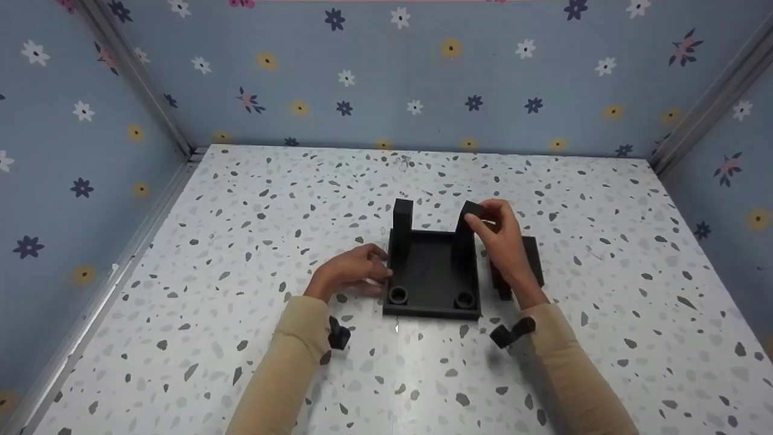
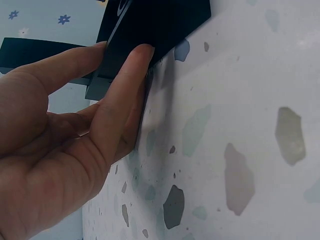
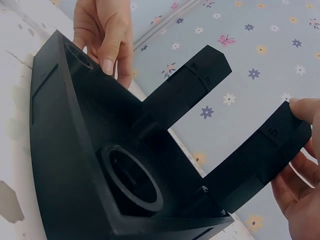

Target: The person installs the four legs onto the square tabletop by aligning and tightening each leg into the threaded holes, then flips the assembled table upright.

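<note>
One left hand [image 1: 355, 267] low, holding black tray [image 1: 430, 275], right hand [image 1: 503, 235] raised, pinching black leg [image 1: 464, 238]

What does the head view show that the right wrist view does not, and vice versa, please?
Of the two, only the head view shows the black slab beside the tray and both beige sleeves. Only the right wrist view shows number markings on the posts. Both show the black tray, its round sockets and two posts, the left hand touching the tray's side and the right hand gripping one post.
</note>
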Demonstrator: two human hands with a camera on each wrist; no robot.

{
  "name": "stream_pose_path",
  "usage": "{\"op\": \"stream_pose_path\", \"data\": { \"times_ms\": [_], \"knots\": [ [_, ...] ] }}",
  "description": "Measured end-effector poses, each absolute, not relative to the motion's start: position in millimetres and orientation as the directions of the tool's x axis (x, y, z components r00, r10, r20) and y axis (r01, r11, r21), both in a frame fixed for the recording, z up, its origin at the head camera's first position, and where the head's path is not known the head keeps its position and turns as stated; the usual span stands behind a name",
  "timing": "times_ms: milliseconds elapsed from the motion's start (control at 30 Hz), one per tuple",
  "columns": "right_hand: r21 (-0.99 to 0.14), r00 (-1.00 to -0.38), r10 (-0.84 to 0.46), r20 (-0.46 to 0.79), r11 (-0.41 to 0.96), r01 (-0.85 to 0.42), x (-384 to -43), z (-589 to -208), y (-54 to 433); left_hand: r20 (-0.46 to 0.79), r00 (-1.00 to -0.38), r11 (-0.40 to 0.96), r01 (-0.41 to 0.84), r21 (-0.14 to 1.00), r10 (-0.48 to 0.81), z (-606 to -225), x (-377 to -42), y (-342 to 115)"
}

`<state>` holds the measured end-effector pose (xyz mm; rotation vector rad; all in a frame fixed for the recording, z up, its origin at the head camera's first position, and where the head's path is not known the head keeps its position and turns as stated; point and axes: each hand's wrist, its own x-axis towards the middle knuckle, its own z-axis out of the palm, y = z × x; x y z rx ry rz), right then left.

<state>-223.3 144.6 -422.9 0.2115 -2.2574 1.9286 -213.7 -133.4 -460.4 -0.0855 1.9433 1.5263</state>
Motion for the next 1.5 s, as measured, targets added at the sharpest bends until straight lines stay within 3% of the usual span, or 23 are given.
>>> {"op": "stream_pose_path", "data": {
  "times_ms": [400,633,900,1100,1500],
  "knots": [
    [-0.965,-0.977,0.027,0.214,0.158,-0.207,-241.0,-449.6,151.9,-0.533,-0.777,0.321,-0.438,0.840,0.334,-459.0,-214.4,-133.9],
    [-0.975,-0.977,0.017,0.213,0.067,-0.211,-243.6,-445.5,154.2,-0.536,-0.773,0.305,-0.449,0.840,0.340,-457.3,-214.8,-133.8],
    [-0.979,-0.971,-0.151,0.187,-0.112,-0.171,-249.3,-441.5,157.7,-0.538,-0.773,0.295,-0.456,0.839,0.336,-458.0,-214.8,-134.5],
    [-0.978,-0.950,-0.248,0.191,-0.136,-0.161,-250.3,-442.9,158.6,-0.527,-0.782,0.327,-0.428,0.842,0.334,-460.5,-214.4,-133.4],
    [-0.981,-0.969,-0.168,0.178,-0.110,-0.161,-246.9,-441.1,156.8,-0.528,-0.778,0.340,-0.422,0.841,0.341,-459.2,-214.3,-133.0]
  ]
}}
